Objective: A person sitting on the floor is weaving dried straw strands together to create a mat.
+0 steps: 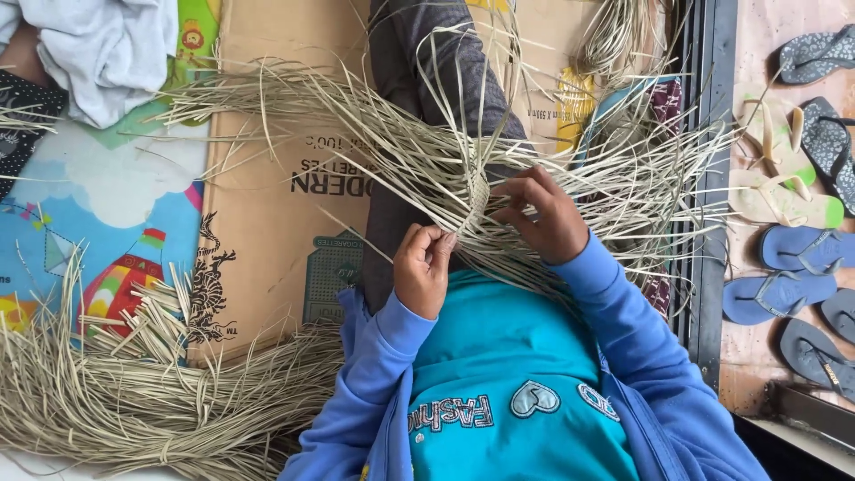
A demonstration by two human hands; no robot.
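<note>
A small woven patch of pale straw (478, 198) rests on my lap, with long loose strands (356, 116) fanning out to both sides. My left hand (422, 267) pinches a few strands at the near edge of the weave, fingers curled shut on them. My right hand (540, 214) grips the weave from the right, thumb and fingers closed around its strands. Both arms wear blue sleeves over a teal shirt.
A heap of loose straw strips (134, 401) lies at the lower left on flattened cardboard (267, 232) and a colourful mat (98, 205). Grey cloth (98, 44) sits top left. Several flip-flops (793, 249) lie at the right beyond a dark door track (708, 178).
</note>
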